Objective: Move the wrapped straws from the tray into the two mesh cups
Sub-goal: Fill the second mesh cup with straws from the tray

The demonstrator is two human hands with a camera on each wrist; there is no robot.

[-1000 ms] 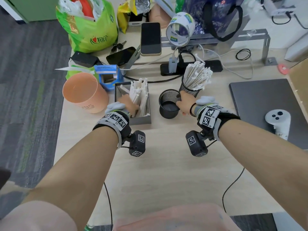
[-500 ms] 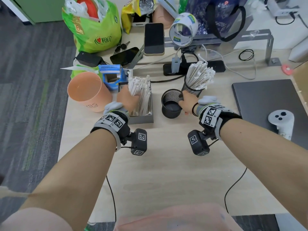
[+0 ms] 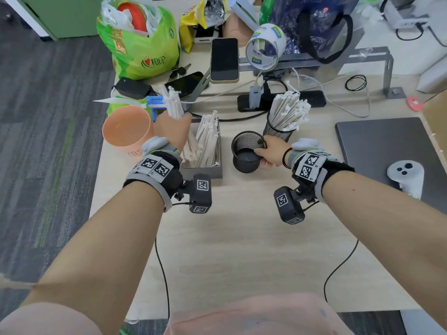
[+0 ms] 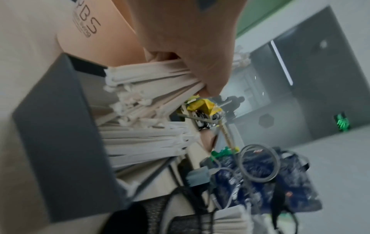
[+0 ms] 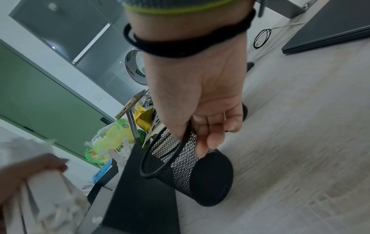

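A grey tray [image 3: 203, 169] near the desk's middle holds several paper-wrapped straws [image 3: 205, 141]. My left hand [image 3: 173, 126] grips a bundle of wrapped straws [image 3: 173, 102] raised above the tray's left side; the left wrist view shows that hand [image 4: 200, 63] curled round the bundle [image 4: 150, 76]. My right hand [image 3: 271, 151] pinches the rim of an empty black mesh cup [image 3: 245, 153], thumb inside, fingers outside, as the right wrist view shows the hand [image 5: 206, 125] on the cup [image 5: 192, 171]. A second mesh cup [image 3: 278, 131] behind is packed with straws [image 3: 290, 112].
An orange plastic cup [image 3: 127, 130] stands left of the tray. A closed laptop [image 3: 387, 151] with a white controller [image 3: 406, 175] lies at right. Phones [image 3: 223, 60], a tape roll [image 3: 264, 47], a power strip [image 3: 280, 100], cables and bags crowd the back. Bare desk lies in front.
My left hand has lifted a bundle of straws up out of the tray. My right hand has stayed on the empty cup's rim.
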